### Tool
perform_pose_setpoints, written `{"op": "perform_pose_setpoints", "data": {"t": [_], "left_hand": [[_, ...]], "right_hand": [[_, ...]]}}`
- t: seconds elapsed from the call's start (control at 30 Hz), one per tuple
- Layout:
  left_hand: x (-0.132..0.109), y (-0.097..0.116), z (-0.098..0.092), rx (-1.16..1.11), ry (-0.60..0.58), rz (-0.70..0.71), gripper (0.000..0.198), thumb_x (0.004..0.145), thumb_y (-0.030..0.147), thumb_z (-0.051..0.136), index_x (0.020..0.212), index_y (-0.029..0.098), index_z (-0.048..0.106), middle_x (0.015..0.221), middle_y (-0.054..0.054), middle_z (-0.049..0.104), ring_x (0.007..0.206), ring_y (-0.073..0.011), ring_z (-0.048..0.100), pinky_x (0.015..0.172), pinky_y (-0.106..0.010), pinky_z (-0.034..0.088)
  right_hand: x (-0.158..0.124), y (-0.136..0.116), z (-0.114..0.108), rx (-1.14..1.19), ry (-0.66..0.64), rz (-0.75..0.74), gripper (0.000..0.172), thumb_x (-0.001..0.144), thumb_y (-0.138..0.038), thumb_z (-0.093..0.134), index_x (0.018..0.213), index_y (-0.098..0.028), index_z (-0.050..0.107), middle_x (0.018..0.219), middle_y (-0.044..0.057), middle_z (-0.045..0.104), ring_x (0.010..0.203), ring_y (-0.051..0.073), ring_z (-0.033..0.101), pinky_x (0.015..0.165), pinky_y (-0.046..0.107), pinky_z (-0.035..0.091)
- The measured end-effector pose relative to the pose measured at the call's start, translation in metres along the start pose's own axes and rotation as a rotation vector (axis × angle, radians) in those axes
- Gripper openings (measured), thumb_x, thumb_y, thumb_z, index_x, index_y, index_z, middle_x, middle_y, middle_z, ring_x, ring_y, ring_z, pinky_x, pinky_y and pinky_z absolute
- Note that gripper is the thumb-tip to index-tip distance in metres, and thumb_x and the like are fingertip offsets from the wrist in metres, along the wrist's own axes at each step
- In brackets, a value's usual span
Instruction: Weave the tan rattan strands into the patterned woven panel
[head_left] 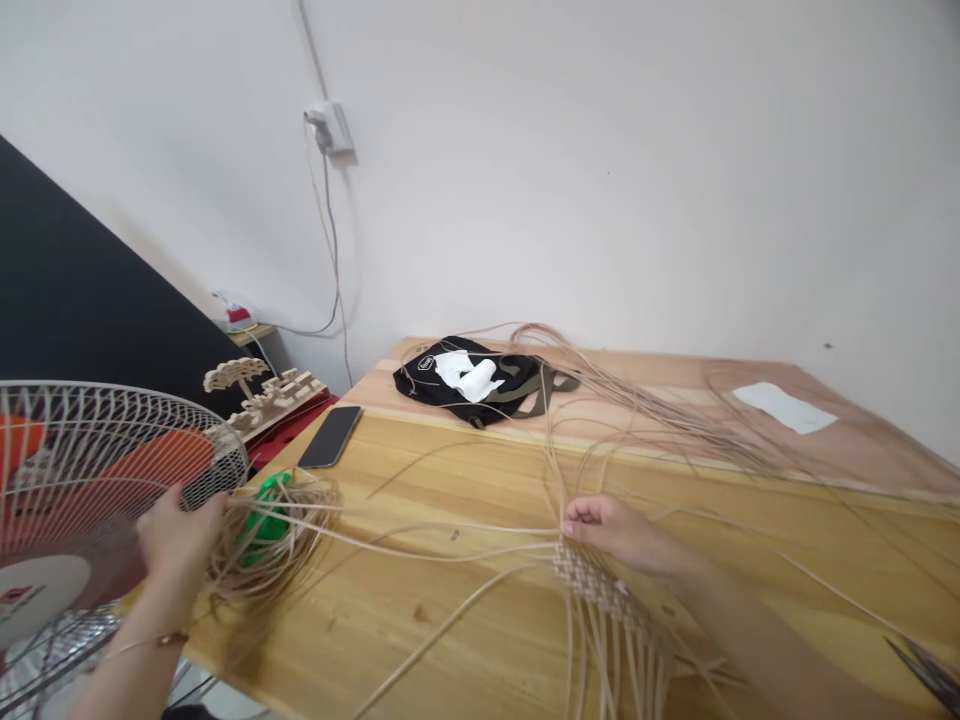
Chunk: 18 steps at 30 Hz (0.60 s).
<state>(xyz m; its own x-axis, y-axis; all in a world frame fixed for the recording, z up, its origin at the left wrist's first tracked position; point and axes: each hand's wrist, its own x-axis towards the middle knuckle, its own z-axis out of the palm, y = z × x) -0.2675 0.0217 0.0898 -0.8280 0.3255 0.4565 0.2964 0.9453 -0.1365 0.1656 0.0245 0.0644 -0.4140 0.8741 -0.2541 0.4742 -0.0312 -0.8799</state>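
Note:
A partly woven strip of pale rattan cane (596,585) lies on the wooden table, its loose strands fanning toward me and away to the left. At its top edge my right hand (607,530) is closed, thumb and fingers pinching the cane strands there. Far to the left, my left hand (176,530) is closed around the ends of light strands (390,540) that stretch across the table to the weave. Below and beside that hand sits a tangled coil of cane (315,510) with a green piece (268,520) inside it.
A fan (97,480) stands at the left edge, near my left hand. A phone (330,437), a black bag (409,378) with white paper, a long cane bundle (645,395) and a white sheet (784,407) lie farther back. Scissors-like metal blades (922,665) show at the right.

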Motion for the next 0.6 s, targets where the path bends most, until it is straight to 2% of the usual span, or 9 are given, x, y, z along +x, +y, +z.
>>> {"op": "perform_pose_setpoints", "data": {"t": [0.03,0.07,0.1,0.17,0.2,0.27,0.33,0.43,0.6], "left_hand": [[-0.012,0.005,-0.006,-0.183,-0.016,0.211,0.033,0.081,0.033,0.035,0.107,0.022,0.053,0.042,0.01,0.041,0.087,-0.0165,0.049,0.078,-0.036,0.044],[-0.028,0.011,-0.014,-0.43,-0.058,0.472,0.022,0.078,0.022,0.042,0.084,0.011,0.061,0.05,0.005,0.053,0.075,-0.0166,0.056,0.067,-0.026,0.047],[-0.049,0.017,-0.023,-0.693,-0.119,0.745,0.013,0.074,0.016,0.05,0.076,0.011,0.062,0.057,0.001,0.061,0.072,-0.0167,0.059,0.063,-0.023,0.047],[-0.098,0.03,-0.047,-1.083,-0.277,1.191,0.015,0.073,0.021,0.055,0.084,0.017,0.063,0.087,-0.004,0.065,0.084,-0.0171,0.058,0.077,-0.027,0.044],[-0.123,0.038,-0.059,-1.168,-0.371,1.346,0.016,0.075,0.024,0.052,0.082,0.017,0.064,0.092,-0.006,0.064,0.088,-0.018,0.057,0.081,-0.03,0.042],[-0.169,0.053,-0.081,-1.196,-0.583,1.535,0.021,0.076,0.029,0.052,0.089,0.018,0.064,0.092,-0.006,0.064,0.089,-0.0183,0.056,0.083,-0.031,0.04],[-0.202,0.067,-0.094,-1.18,-0.84,1.635,0.021,0.073,0.032,0.054,0.085,0.017,0.064,0.087,-0.005,0.065,0.083,-0.0174,0.056,0.078,-0.028,0.04],[-0.227,0.085,-0.094,-1.166,-1.243,1.655,0.018,0.072,0.03,0.055,0.073,0.014,0.063,0.072,-0.002,0.063,0.067,-0.0127,0.054,0.063,-0.022,0.04],[-0.24,0.095,-0.072,-1.201,-1.633,1.414,0.019,0.065,0.029,0.063,0.064,0.01,0.061,0.057,0.0,0.057,0.055,-0.0086,0.048,0.055,-0.02,0.036]], "right_hand": [[0.0,0.0,0.0,-0.002,0.0,0.001,0.022,0.074,-0.034,0.05,0.07,-0.013,0.056,0.064,0.0,0.052,0.06,0.011,0.045,0.06,0.024,0.033],[0.0,-0.001,0.001,-0.005,0.0,0.001,0.02,0.073,-0.033,0.05,0.069,-0.014,0.056,0.064,0.0,0.052,0.06,0.011,0.046,0.059,0.024,0.034],[0.0,-0.001,0.002,-0.009,-0.001,0.0,0.019,0.073,-0.032,0.05,0.069,-0.014,0.056,0.064,0.0,0.052,0.06,0.011,0.046,0.059,0.024,0.034],[-0.001,-0.001,0.003,-0.019,0.0,-0.004,0.017,0.072,-0.03,0.051,0.068,-0.014,0.056,0.064,0.0,0.053,0.06,0.011,0.046,0.059,0.024,0.034],[-0.002,-0.001,0.003,-0.024,0.002,-0.006,0.017,0.072,-0.03,0.051,0.069,-0.015,0.056,0.064,-0.001,0.053,0.06,0.011,0.046,0.058,0.023,0.034],[-0.004,-0.001,0.004,-0.031,0.01,-0.011,0.016,0.072,-0.029,0.05,0.069,-0.015,0.057,0.064,-0.001,0.052,0.059,0.011,0.046,0.057,0.022,0.034],[-0.008,0.001,0.005,-0.035,0.02,-0.012,0.015,0.072,-0.028,0.05,0.07,-0.015,0.057,0.062,-0.002,0.052,0.057,0.01,0.045,0.055,0.021,0.034],[-0.011,0.007,0.008,-0.03,0.044,-0.013,0.013,0.071,-0.025,0.05,0.07,-0.015,0.058,0.062,-0.002,0.052,0.056,0.009,0.045,0.052,0.02,0.033],[-0.006,0.019,0.016,-0.007,0.107,-0.004,0.012,0.067,-0.021,0.052,0.068,-0.013,0.061,0.059,-0.001,0.055,0.053,0.008,0.046,0.047,0.018,0.033]]}}
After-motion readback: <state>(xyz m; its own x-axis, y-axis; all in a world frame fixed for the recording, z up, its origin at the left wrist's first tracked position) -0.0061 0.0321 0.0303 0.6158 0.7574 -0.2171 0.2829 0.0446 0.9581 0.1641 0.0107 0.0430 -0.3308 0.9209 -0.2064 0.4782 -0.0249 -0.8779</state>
